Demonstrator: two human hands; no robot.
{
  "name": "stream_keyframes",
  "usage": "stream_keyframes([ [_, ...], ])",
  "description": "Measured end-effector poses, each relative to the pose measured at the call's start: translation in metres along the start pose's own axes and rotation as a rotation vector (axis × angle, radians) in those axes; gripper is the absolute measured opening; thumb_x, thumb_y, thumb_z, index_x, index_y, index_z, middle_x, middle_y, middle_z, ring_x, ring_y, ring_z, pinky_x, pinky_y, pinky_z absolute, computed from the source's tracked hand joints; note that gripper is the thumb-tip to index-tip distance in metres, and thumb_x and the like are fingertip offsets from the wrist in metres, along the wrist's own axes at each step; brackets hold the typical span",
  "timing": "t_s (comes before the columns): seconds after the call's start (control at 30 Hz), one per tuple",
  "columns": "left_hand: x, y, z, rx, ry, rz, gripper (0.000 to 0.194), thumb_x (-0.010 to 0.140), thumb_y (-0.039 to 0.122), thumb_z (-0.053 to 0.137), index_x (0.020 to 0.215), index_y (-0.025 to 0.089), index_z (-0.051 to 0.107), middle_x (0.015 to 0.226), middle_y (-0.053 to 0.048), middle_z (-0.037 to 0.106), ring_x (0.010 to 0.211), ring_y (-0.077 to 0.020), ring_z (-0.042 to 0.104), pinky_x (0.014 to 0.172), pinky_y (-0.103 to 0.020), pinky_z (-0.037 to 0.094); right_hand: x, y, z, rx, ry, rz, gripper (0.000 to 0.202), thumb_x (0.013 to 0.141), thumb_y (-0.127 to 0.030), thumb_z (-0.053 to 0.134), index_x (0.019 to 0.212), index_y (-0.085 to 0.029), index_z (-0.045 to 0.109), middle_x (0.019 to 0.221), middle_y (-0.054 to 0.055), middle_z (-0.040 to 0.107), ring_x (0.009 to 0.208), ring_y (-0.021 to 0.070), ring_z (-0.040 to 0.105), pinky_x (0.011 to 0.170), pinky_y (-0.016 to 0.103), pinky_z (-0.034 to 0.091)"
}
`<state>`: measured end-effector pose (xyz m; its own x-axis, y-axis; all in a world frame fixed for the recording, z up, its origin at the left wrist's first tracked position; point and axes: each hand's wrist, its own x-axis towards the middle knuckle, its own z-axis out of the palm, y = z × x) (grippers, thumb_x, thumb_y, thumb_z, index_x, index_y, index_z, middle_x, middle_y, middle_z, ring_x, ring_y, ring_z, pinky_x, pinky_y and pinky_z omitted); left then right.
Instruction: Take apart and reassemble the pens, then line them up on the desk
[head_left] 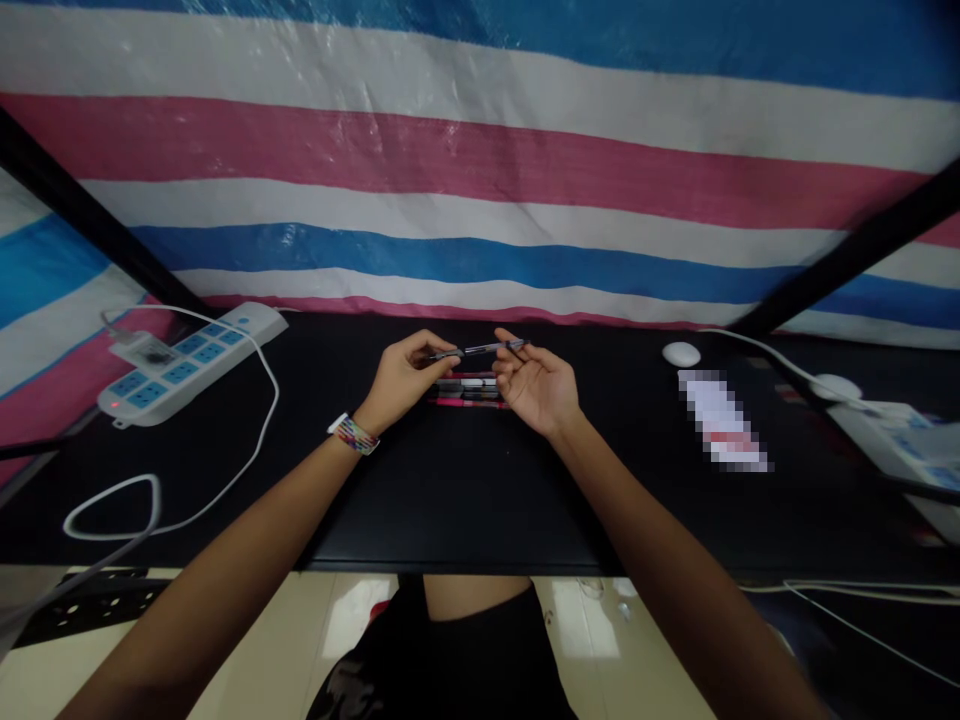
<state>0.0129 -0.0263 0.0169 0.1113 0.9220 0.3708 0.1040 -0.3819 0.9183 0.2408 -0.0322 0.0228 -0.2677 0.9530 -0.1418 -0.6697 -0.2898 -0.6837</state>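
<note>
Above the black table, a slim pen [484, 349] with a clear barrel and dark ends lies nearly level between my two hands. The thumb and fingers of my left hand [401, 375] pinch its dark left end; I cannot tell whether that end is a separate piece. My right hand [541, 388] is turned palm up, its fingers closed about the pen's right end. Below them several pens [469, 391], some with red or pink barrels, lie side by side on the table, partly hidden by both hands.
On the black table [450, 500] a white power strip [202, 362] with a plugged-in charger [146, 350] and a looping cable [274, 400] lies at left. A white mouse-like object [681, 354] and a blurred-out rectangle [724, 425] are at right. A striped sheet [480, 170] hangs behind.
</note>
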Motion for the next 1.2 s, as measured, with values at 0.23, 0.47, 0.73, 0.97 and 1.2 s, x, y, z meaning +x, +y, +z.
stream_keyframes([
  [0.23, 0.0, -0.005, 0.0, 0.022, -0.016, -0.006, 0.022, 0.084, 0.034, 0.089, 0.094, 0.018, 0.077, 0.09, -0.005, 0.08, 0.078, -0.0166, 0.073, 0.069, -0.027, 0.059, 0.003, 0.009, 0.0, -0.225, 0.006, -0.157, 0.028, 0.085, -0.037, 0.086, 0.108, -0.022, 0.084, 0.084, 0.002, 0.077, 0.068, 0.0146, 0.065, 0.074, 0.032, 0.066],
  [0.47, 0.001, -0.007, -0.001, 0.113, -0.003, 0.114, 0.014, 0.086, 0.029, 0.086, 0.086, 0.019, 0.075, 0.089, -0.005, 0.076, 0.082, -0.0184, 0.07, 0.075, -0.032, 0.056, 0.007, 0.018, -0.002, -0.319, 0.062, -0.221, 0.03, 0.087, -0.046, 0.091, 0.103, -0.021, 0.082, 0.088, 0.004, 0.081, 0.07, 0.0145, 0.07, 0.079, 0.033, 0.068],
  [0.73, 0.0, -0.002, -0.003, 0.277, -0.036, 0.194, 0.01, 0.09, 0.026, 0.083, 0.097, 0.02, 0.078, 0.099, -0.007, 0.078, 0.092, -0.0212, 0.073, 0.084, -0.035, 0.058, 0.01, 0.019, -0.003, -0.28, 0.068, -0.207, 0.031, 0.085, -0.046, 0.094, 0.1, -0.02, 0.084, 0.085, 0.003, 0.08, 0.068, 0.0132, 0.069, 0.077, 0.031, 0.068],
  [0.97, -0.001, 0.0, -0.003, 0.233, -0.103, 0.112, 0.019, 0.101, 0.037, 0.075, 0.098, 0.022, 0.084, 0.089, -0.005, 0.08, 0.082, -0.0192, 0.072, 0.076, -0.032, 0.055, 0.008, 0.015, -0.003, -0.311, 0.046, -0.216, 0.025, 0.088, -0.042, 0.09, 0.1, -0.021, 0.084, 0.085, 0.004, 0.079, 0.069, 0.0145, 0.069, 0.079, 0.034, 0.068],
  [1.2, 0.0, 0.003, -0.003, 0.212, -0.065, 0.143, 0.015, 0.095, 0.036, 0.083, 0.1, 0.022, 0.087, 0.098, -0.007, 0.082, 0.09, -0.0218, 0.075, 0.081, -0.035, 0.057, 0.008, 0.016, -0.003, -0.365, 0.05, -0.243, 0.031, 0.085, -0.048, 0.092, 0.1, -0.023, 0.084, 0.084, 0.003, 0.078, 0.068, 0.0158, 0.068, 0.077, 0.037, 0.067],
])
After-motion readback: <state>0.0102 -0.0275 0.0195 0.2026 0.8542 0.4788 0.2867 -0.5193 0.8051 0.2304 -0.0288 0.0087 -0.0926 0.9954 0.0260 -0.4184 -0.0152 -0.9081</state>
